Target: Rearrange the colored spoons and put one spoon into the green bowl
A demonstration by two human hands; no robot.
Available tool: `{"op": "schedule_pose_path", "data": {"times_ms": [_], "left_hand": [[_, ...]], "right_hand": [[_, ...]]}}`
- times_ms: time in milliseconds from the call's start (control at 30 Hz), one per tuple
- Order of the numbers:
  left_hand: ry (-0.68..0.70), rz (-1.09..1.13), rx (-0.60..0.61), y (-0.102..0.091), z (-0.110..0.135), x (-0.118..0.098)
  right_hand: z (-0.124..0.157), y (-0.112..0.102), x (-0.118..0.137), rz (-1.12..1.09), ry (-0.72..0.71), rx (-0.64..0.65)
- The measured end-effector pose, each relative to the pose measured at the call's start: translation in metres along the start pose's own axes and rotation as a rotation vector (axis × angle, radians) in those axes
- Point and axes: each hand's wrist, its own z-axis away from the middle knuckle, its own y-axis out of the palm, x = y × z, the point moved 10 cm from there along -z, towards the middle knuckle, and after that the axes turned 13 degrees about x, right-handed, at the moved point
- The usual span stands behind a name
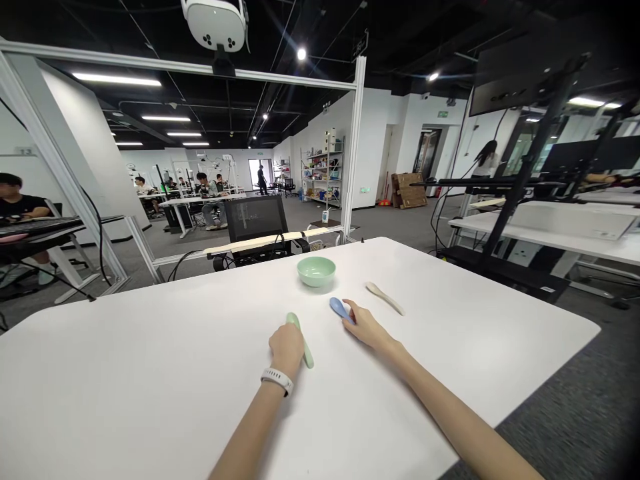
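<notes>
My left hand (287,347), with a white band at the wrist, is closed over a light green spoon (306,350) that lies on the white table (150,360). My right hand (367,325) is closed on the handle of a blue spoon (339,307), whose bowl points away from me. A pale green bowl (316,271) stands just beyond both hands. A cream spoon (384,297) lies untouched on the table to the right of my right hand.
A black office chair (255,223) stands at the table's far edge inside a white metal frame (356,147). A dark stand and white desks (550,227) are to the right. People sit at desks far back on the left.
</notes>
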Motion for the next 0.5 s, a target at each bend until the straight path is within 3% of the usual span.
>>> {"op": "schedule_pose_path", "data": {"times_ms": [500], "left_hand": [[0.036,-0.046,-0.016,0.0018,0.0053,-0.0041]], "right_hand": [[0.0002,-0.0002,0.0031,0.008,-0.029,-0.018]]}}
